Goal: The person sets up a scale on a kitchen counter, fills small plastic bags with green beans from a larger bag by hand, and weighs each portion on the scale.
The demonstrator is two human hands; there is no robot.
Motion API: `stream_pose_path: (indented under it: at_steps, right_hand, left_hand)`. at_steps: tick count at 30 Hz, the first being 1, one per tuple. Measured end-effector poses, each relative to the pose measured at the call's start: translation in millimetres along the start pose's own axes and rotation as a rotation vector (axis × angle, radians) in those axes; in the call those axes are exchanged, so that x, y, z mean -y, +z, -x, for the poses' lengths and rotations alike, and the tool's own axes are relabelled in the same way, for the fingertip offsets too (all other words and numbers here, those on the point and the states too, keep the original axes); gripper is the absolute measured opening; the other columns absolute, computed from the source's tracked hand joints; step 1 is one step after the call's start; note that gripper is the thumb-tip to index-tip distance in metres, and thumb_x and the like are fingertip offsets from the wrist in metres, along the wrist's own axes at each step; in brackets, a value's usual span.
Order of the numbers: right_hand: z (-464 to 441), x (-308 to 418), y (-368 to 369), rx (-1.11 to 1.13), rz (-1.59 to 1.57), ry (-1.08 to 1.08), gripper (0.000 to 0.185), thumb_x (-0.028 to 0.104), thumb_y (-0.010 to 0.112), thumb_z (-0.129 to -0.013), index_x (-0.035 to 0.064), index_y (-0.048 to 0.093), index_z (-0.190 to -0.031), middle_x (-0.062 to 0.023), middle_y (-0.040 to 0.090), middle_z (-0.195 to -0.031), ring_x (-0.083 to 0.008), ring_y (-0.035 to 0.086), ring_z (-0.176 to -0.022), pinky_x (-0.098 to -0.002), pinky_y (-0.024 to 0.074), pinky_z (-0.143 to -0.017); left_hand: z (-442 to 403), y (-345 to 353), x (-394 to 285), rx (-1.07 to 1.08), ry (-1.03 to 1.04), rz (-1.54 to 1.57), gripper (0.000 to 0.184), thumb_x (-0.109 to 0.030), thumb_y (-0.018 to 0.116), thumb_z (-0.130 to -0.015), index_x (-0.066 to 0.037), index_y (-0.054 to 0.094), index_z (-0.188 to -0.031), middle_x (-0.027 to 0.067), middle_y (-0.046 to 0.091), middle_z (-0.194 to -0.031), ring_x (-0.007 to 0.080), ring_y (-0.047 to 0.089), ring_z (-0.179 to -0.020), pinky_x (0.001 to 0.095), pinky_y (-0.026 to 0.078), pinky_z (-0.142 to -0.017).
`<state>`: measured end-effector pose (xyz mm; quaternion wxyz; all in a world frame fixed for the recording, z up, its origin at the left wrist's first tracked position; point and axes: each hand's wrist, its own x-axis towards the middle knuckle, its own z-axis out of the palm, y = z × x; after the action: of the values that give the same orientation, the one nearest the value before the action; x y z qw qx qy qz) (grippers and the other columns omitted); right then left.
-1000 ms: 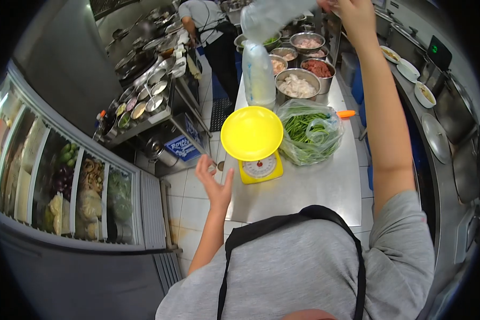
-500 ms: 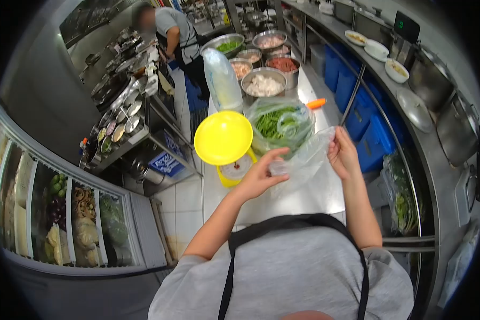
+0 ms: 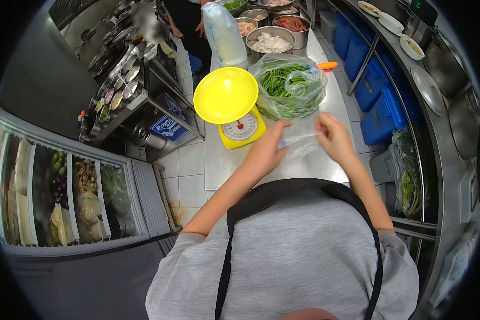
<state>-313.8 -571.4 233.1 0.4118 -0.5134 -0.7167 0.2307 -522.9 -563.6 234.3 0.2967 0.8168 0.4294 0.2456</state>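
Note:
Between my two hands a thin clear plastic bag [image 3: 303,137] is stretched over the steel table. My left hand [image 3: 269,148] grips its left side, thumb and fingers closed on the film. On the other side my right hand [image 3: 334,137] pinches the bag's edge. Just beyond them sits a larger clear bag of cut green vegetables [image 3: 289,85], its top open. To the left of that stands a yellow kitchen scale [image 3: 242,129] with a round yellow pan [image 3: 226,95], which holds nothing.
Behind the scale stands a tall roll of plastic bags [image 3: 225,36]. Steel pots of meat [image 3: 272,45] fill the table's far end. An orange handle [image 3: 328,65] lies at the right edge. A co-worker [image 3: 189,26] stands far left, near a glass-topped fridge [image 3: 136,213].
My left hand has gone from spread fingers to closed on the bag. My right hand has lowered with its edge. The view has tilted down, and the co-worker now stands more upright.

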Motion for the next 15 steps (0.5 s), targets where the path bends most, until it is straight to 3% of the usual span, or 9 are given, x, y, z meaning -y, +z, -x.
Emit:
stream_pose_path:
  at_steps: [4, 6, 7, 9, 10, 12, 13, 14, 15]
  right_hand:
    - [9, -16, 0, 0.154, 0.13, 0.046, 0.013, -0.002, 0.053, -0.067, 0.0023, 0.043, -0.075, -0.0122, 0.046, -0.067, -0.025, 0.048, -0.06, -0.0345, 0.0389, -0.055]
    - [10, -24, 11, 0.201, 0.081, 0.061, 0.012, 0.0, 0.053, -0.067, 0.0029, 0.044, -0.074, -0.0123, 0.047, -0.066, -0.0255, 0.048, -0.06, -0.0358, 0.039, -0.055]
    - [9, -27, 15, 0.226, 0.049, 0.099, 0.012, -0.001, 0.053, -0.067, 0.0031, 0.044, -0.074, -0.0119, 0.047, -0.066, -0.025, 0.048, -0.059, -0.0354, 0.0389, -0.055]
    - [6, -34, 22, 0.267, -0.018, 0.146, 0.012, -0.001, 0.053, -0.067, 0.0038, 0.045, -0.075, -0.0095, 0.047, -0.064, -0.0207, 0.047, -0.058, -0.0333, 0.0383, -0.054]
    - [2, -36, 22, 0.262, -0.014, 0.136, 0.012, -0.001, 0.053, -0.067, 0.0038, 0.045, -0.075, -0.0095, 0.047, -0.064, -0.0207, 0.047, -0.058, -0.0333, 0.0383, -0.054]
    - [-13, -37, 15, 0.502, -0.15, 0.162, 0.012, -0.002, 0.053, -0.066, 0.0046, 0.047, -0.075, -0.0059, 0.048, -0.065, -0.0157, 0.045, -0.058, -0.032, 0.0372, -0.053]
    - [-24, -39, 6, 0.667, -0.114, 0.157, 0.012, 0.001, 0.058, -0.07, 0.0058, 0.051, -0.079, -0.0037, 0.051, -0.071, -0.0128, 0.05, -0.064, -0.0282, 0.0406, -0.059]
    - [-38, -38, -1, 0.652, -0.098, 0.131, 0.012, 0.001, 0.058, -0.07, 0.0058, 0.051, -0.079, -0.0037, 0.051, -0.071, -0.0128, 0.05, -0.064, -0.0282, 0.0406, -0.059]
    - [-52, -36, -7, 0.693, -0.33, 0.136, 0.014, 0.005, 0.061, -0.072, 0.0065, 0.053, -0.084, -0.0035, 0.052, -0.073, -0.0122, 0.052, -0.069, -0.0264, 0.0419, -0.065]
  left_hand:
    - [18, 10, 33, -0.325, -0.01, -0.177, 0.032, -0.003, 0.057, -0.081, -0.008, 0.045, -0.11, 0.0063, 0.053, -0.092, 0.0194, 0.054, -0.088, 0.0325, 0.046, -0.071]
    - [21, 16, 42, -0.218, -0.474, 1.047, 0.024, 0.0, 0.056, -0.081, -0.009, 0.047, -0.101, 0.0041, 0.054, -0.092, 0.0184, 0.054, -0.089, 0.0321, 0.046, -0.07]
    - [24, 23, 43, -0.221, -0.474, 1.049, 0.024, 0.0, 0.056, -0.081, -0.009, 0.047, -0.101, 0.0041, 0.054, -0.092, 0.0184, 0.054, -0.089, 0.0321, 0.046, -0.07]
    - [30, 26, 31, -0.294, -0.319, 1.402, 0.016, 0.001, 0.053, -0.081, -0.009, 0.049, -0.092, 0.0026, 0.053, -0.092, 0.0157, 0.053, -0.086, 0.0312, 0.045, -0.071]
    - [32, 26, 30, -0.296, -0.306, 1.4, 0.016, 0.001, 0.053, -0.081, -0.009, 0.049, -0.092, 0.0026, 0.053, -0.092, 0.0157, 0.053, -0.086, 0.0312, 0.045, -0.071]
    - [32, 16, 28, -0.08, -0.179, 1.377, 0.008, -0.001, 0.052, -0.083, -0.008, 0.05, -0.086, 0.0024, 0.053, -0.09, 0.0137, 0.052, -0.083, 0.0273, 0.043, -0.071]
    - [32, 5, 25, -0.056, -0.188, 0.898, 0.006, -0.003, 0.05, -0.084, -0.006, 0.054, -0.081, 0.0021, 0.051, -0.083, 0.0128, 0.051, -0.08, 0.0251, 0.042, -0.07]
    - [33, 1, 29, -0.15, -0.062, 0.404, 0.009, -0.003, 0.051, -0.085, -0.004, 0.06, -0.081, 0.0038, 0.051, -0.081, 0.0144, 0.051, -0.078, 0.0247, 0.041, -0.07]
    - [35, -5, 24, -0.209, -0.061, 0.269, 0.01, -0.003, 0.051, -0.084, -0.003, 0.061, -0.083, 0.005, 0.051, -0.081, 0.0161, 0.052, -0.077, 0.0252, 0.041, -0.069]
